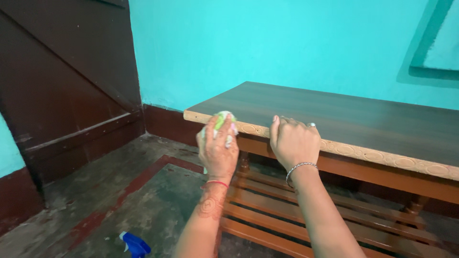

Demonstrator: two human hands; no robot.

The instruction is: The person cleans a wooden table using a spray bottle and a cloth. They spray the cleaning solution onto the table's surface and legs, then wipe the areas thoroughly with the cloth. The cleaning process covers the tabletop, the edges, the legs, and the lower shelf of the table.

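Dark wood grain covers the tabletop [344, 119], which is trimmed along its near side by a pale carved edge strip [363, 154]. The person's left hand [218, 148] is clenched around a bunched green-and-white cloth [221, 121], pressing it against that strip close to the table's left corner, so the cloth meets the carving rather than the flat top. The right hand [293, 141] grasps the same edge just beside it, fingers hooked over onto the top surface; judging by the posture, it steadies the body while the other hand bears on the cloth. It wears a ring and a thin bracelet, while the left wrist has a red thread.

To the right, the edge strip runs on bare and unobstructed, and the top itself carries nothing visible. Below the hands lies a slatted lower shelf [306, 210] in lighter brown wood. On the stained concrete floor [124, 200], near the left forearm, stands a blue spray bottle [135, 244], only partly in view. A turquoise wall [267, 43] closes the far side, and a dark wooden door [62, 86] is on the left.
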